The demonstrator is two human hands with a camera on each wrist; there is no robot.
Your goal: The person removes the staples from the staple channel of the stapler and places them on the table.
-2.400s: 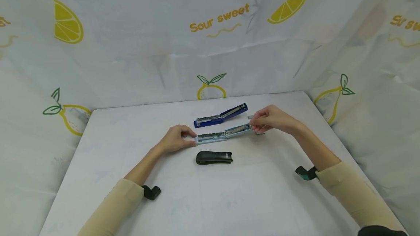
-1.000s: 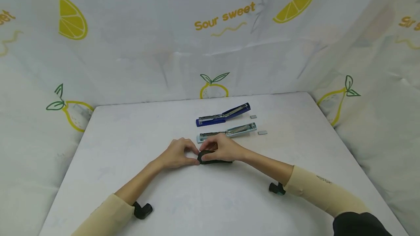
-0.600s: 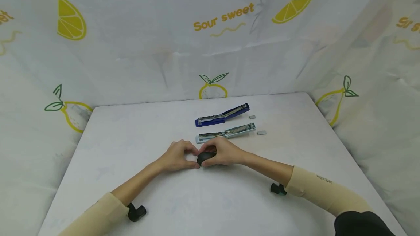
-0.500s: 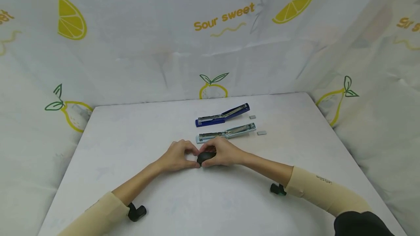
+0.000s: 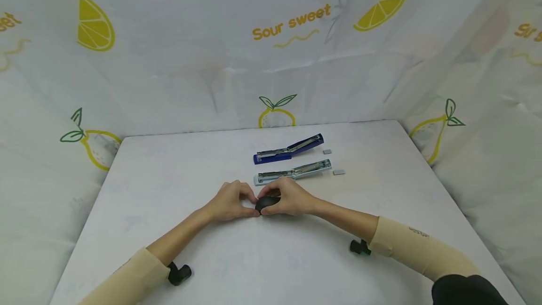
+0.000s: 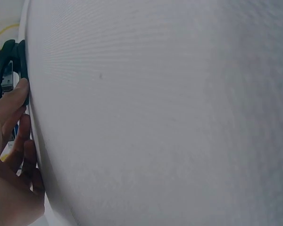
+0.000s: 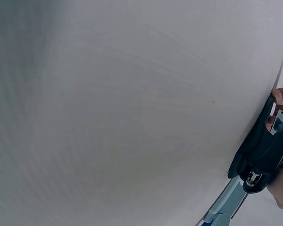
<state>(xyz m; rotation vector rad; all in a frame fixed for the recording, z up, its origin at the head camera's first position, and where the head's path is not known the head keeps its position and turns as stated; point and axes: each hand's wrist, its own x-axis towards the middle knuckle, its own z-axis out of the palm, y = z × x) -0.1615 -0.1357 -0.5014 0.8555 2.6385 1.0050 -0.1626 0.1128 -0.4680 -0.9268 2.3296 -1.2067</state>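
Observation:
Both hands are at a black stapler (image 5: 267, 203) near the middle of the table. My left hand (image 5: 230, 203) pinches its left end between thumb and fingers. My right hand (image 5: 294, 197) grips its upper arm and covers most of its right part in the head view. In the left wrist view the stapler (image 6: 22, 59) is parted, with a metal piece showing between its arms. The right wrist view also shows this gap in the stapler (image 7: 257, 143), with a thumb at its far end.
Just behind the hands lies a light blue stapler (image 5: 313, 167), opened out flat. Further back is a dark blue stapler (image 5: 275, 158), also opened out. Two small grey staple strips, a nearer strip (image 5: 338, 172) and a farther strip (image 5: 327, 151), lie to their right.
Both hands have left the opened light blue stapler and come forward to the black one. Since one second ago, the black stapler's upper arm has lifted in the right hand; lately little moves.

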